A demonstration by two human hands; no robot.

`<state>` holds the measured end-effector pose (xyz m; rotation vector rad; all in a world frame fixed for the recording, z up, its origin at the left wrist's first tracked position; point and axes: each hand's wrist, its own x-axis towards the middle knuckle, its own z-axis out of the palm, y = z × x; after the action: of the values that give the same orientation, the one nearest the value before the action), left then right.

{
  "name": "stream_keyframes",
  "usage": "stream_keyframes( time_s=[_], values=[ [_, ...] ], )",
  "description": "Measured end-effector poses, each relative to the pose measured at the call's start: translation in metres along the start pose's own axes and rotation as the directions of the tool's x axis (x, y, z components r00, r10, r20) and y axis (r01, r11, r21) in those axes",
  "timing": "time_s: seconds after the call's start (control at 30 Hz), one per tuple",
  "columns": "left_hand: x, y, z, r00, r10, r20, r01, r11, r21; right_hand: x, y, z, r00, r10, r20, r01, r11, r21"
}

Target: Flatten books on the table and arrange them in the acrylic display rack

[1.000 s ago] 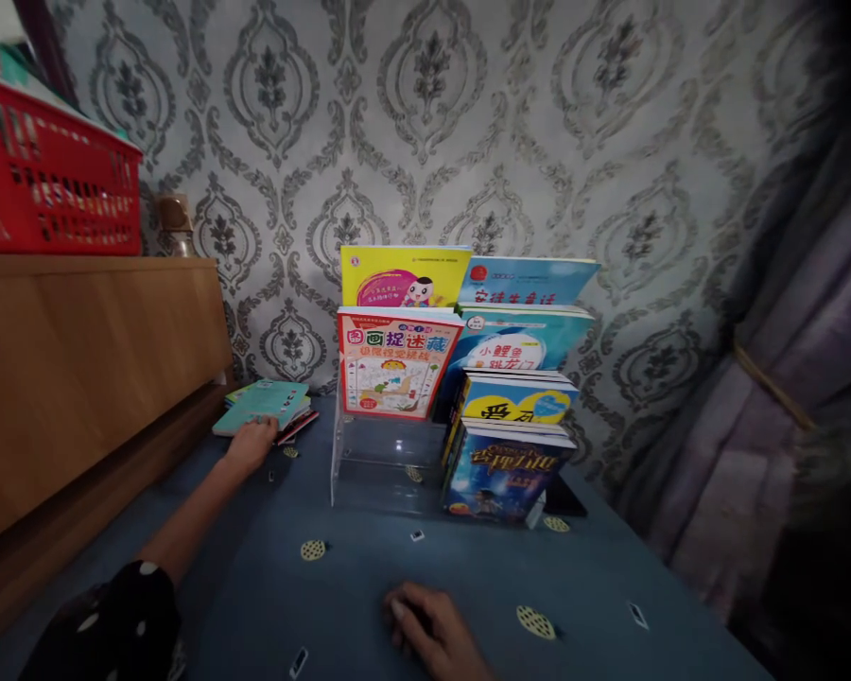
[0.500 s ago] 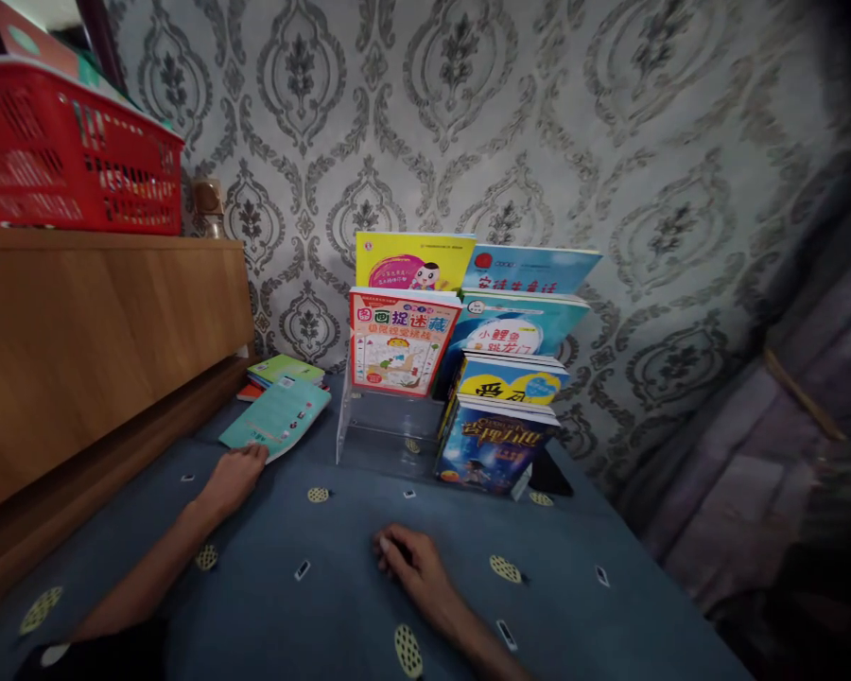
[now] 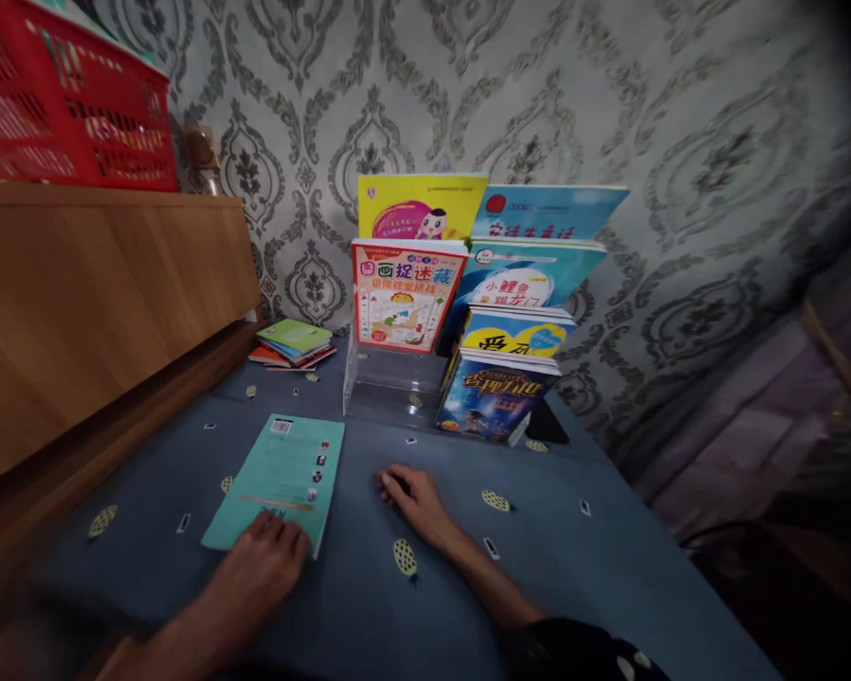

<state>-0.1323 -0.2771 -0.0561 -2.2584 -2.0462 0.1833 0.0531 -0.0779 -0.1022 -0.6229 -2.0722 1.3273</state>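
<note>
A teal book (image 3: 287, 473), back cover up with a barcode at its far corner, lies low over the blue patterned cloth (image 3: 390, 624) at front left. My left hand (image 3: 266, 553) grips its near edge, fingers on top; the thumb is hidden underneath. To the right, my right hand (image 3: 415, 501) rests on the cloth with its fingers loosely curled, and nothing shows in it. Beyond it stands a clear acrylic book rack (image 3: 387, 411). Its left side bears a red-bordered picture book (image 3: 406, 298) before a yellow book (image 3: 425, 203); a dark blue book (image 3: 496, 397) fronts the right column.
Several thin books (image 3: 294, 339) are stacked at the back left, by a wooden cabinet (image 3: 113, 312). On that cabinet sits a red plastic basket (image 3: 106, 132). Patterned wallpaper (image 3: 411, 104) closes off the back, and a curtain (image 3: 758, 435) hangs at right.
The teal book has come off the back-left stack toward me and to the right, carried by my left hand. My right hand stays on the cloth. The camera view has tilted down.
</note>
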Motion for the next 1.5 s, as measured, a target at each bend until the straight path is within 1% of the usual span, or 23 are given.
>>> stream_keyframes(
  time_s=[0.07, 0.1, 0.13, 0.17, 0.2, 0.27, 0.3, 0.33, 0.37, 0.43, 0.57, 0.73, 0.93, 1.1, 1.2, 1.27, 1.33, 1.5],
  values=[
    [-0.002, -0.001, 0.003, 0.995, 0.071, -0.075, -0.080, 0.989, -0.125, 0.000, 0.000, 0.000, 1.000, 0.010, 0.000, -0.010, 1.000, 0.003],
    [0.000, -0.008, 0.005, 0.990, 0.081, -0.115, -0.101, 0.978, -0.182, 0.000, 0.000, 0.000, 1.000, 0.017, 0.002, -0.017, 1.000, 0.002],
    [0.002, -0.018, 0.008, 0.986, 0.066, -0.155, -0.102, 0.967, -0.233, -0.001, 0.000, 0.000, 1.000, 0.023, 0.002, -0.023, 1.000, 0.000],
    [0.006, -0.030, 0.012, 0.982, 0.011, -0.188, -0.060, 0.964, -0.257, -0.002, -0.001, 0.000, 1.000, 0.029, 0.001, -0.029, 1.000, -0.004],
    [0.010, -0.043, 0.018, 0.976, -0.070, -0.207, 0.015, 0.966, -0.257, -0.002, -0.001, 0.000, 0.999, 0.033, -0.001, -0.033, 0.999, -0.010],
    [0.018, -0.068, 0.034, 0.937, -0.278, -0.210, 0.219, 0.939, -0.266, -0.004, -0.003, 0.000, 0.999, 0.034, -0.007, -0.034, 0.999, -0.036],
    [0.021, -0.078, 0.042, 0.913, -0.361, -0.190, 0.300, 0.910, -0.284, -0.005, -0.005, 0.000, 1.000, 0.028, -0.012, -0.028, 0.998, -0.058],
    [0.023, -0.086, 0.051, 0.898, -0.408, -0.166, 0.347, 0.888, -0.302, -0.006, -0.007, 0.000, 1.000, 0.016, -0.017, -0.017, 0.996, -0.090],
    [0.025, -0.091, 0.058, 0.890, -0.430, -0.154, 0.369, 0.875, -0.314, -0.007, -0.009, 0.000, 1.000, 0.000, -0.020, -0.002, 0.992, -0.128],
    [0.026, -0.093, 0.067, 0.887, -0.443, -0.133, 0.383, 0.865, -0.325, -0.010, -0.013, 0.000, 0.999, -0.042, -0.024, 0.036, 0.977, -0.210],
    [0.028, -0.082, 0.072, 0.896, -0.422, -0.141, 0.361, 0.874, -0.324, -0.015, -0.020, -0.001, 0.992, -0.118, -0.041, 0.099, 0.946, -0.308],
    [0.037, -0.058, 0.072, 0.908, -0.370, -0.197, 0.295, 0.898, -0.327, -0.020, -0.013, -0.006, 0.991, -0.108, -0.074, 0.079, 0.943, -0.323],
    [0.061, -0.008, 0.067, 0.929, -0.270, -0.252, 0.179, 0.926, -0.332, -0.031, 0.004, -0.019, 0.989, -0.101, -0.112, 0.053, 0.927, -0.371],
    [0.083, 0.035, 0.055, 0.943, -0.226, -0.246, 0.128, 0.924, -0.360, -0.046, 0.014, -0.046, 0.978, -0.102, -0.184, 0.010, 0.895, -0.446],
    [0.091, 0.054, 0.050, 0.950, -0.190, -0.247, 0.089, 0.925, -0.370, -0.054, 0.018, -0.063, 0.971, -0.109, -0.211, -0.007, 0.874, -0.486],
    [0.094, 0.060, 0.048, 0.951, -0.172, -0.256, 0.069, 0.928, -0.366, -0.057, 0.020, -0.070, 0.966, -0.113, -0.232, -0.019, 0.867, -0.499],
    [0.096, 0.062, 0.047, 0.953, -0.154, -0.259, 0.054, 0.934, -0.354, -0.058, 0.021, -0.074, 0.964, -0.114, -0.241, -0.023, 0.864, -0.504],
    [0.109, 0.049, 0.041, 0.963, -0.092, -0.252, 0.015, 0.957, -0.290, -0.057, 0.020, -0.075, 0.962, -0.088, -0.257, -0.052, 0.868, -0.494]
  ],
)
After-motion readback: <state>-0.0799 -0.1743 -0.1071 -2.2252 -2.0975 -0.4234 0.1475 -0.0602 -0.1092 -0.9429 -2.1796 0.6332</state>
